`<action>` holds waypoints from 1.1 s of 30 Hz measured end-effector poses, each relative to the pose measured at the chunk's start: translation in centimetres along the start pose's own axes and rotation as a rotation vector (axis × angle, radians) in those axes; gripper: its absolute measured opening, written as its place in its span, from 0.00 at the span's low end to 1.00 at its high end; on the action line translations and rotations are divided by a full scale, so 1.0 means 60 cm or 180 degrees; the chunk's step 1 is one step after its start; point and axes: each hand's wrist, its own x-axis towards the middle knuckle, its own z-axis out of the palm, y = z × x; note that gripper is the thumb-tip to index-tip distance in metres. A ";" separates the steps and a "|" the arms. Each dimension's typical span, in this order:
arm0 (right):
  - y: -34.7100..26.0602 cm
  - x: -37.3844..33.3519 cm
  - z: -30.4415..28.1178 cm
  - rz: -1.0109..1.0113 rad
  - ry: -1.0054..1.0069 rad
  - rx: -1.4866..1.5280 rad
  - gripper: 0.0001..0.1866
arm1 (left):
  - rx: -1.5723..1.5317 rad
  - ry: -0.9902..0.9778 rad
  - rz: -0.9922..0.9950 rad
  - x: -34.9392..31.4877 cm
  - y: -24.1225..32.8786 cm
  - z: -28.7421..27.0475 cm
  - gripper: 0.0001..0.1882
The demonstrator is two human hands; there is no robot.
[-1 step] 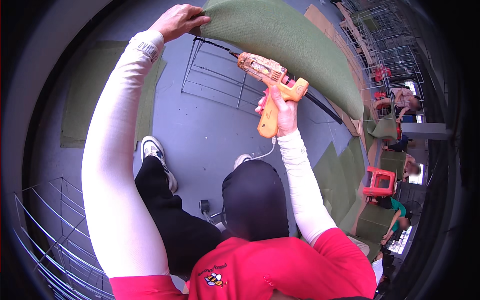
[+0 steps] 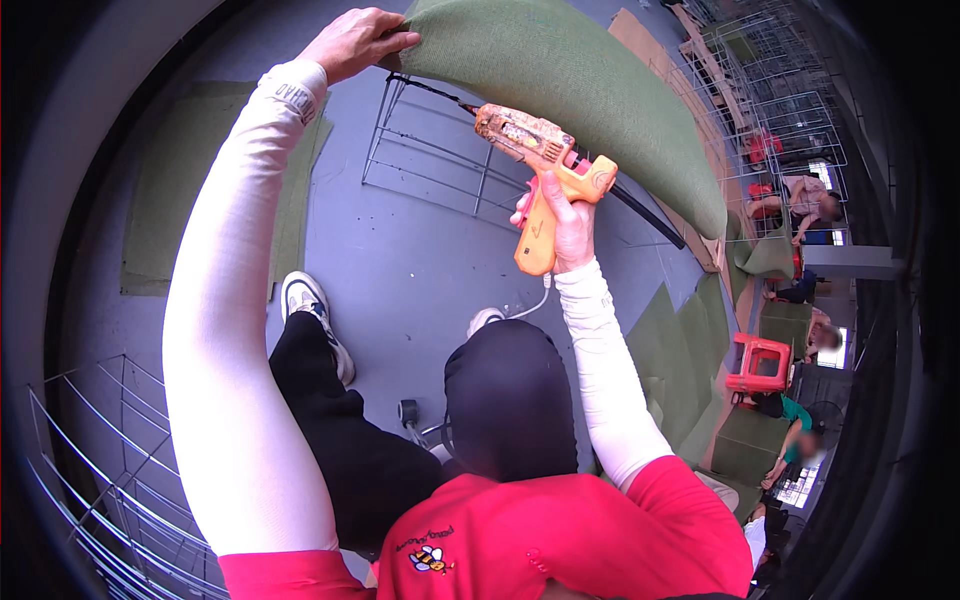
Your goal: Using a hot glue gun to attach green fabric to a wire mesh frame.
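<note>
At the upper left my left hand pinches the edge of a green fabric sheet, lifting it in a curve. My right hand is wrapped round the handle of an orange and yellow glue gun, its white cord hanging below. A long black glue stick sticks out of the gun's back. The dark nozzle lies close to the top bar of a wire frame, beneath the raised sheet. Whether the nozzle touches the bar cannot be made out.
Green sheets lie on the grey floor at left, with more green sheets at right. Another wire frame stands lower left. To the right are wire racks, a red stool and several people at work.
</note>
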 end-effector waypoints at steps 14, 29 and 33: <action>0.006 0.004 -0.028 0.0071 -0.0037 0.0087 0.22 | -0.0087 -0.0052 -0.0032 0.005 -0.002 0.018 0.24; 0.001 0.000 -0.029 0.0062 0.0006 0.0140 0.22 | 0.0006 -0.0158 -0.0037 0.007 0.011 0.015 0.24; 0.004 -0.001 -0.038 0.0084 0.0038 0.0067 0.22 | -0.0033 -0.0097 -0.0048 0.006 0.016 0.019 0.24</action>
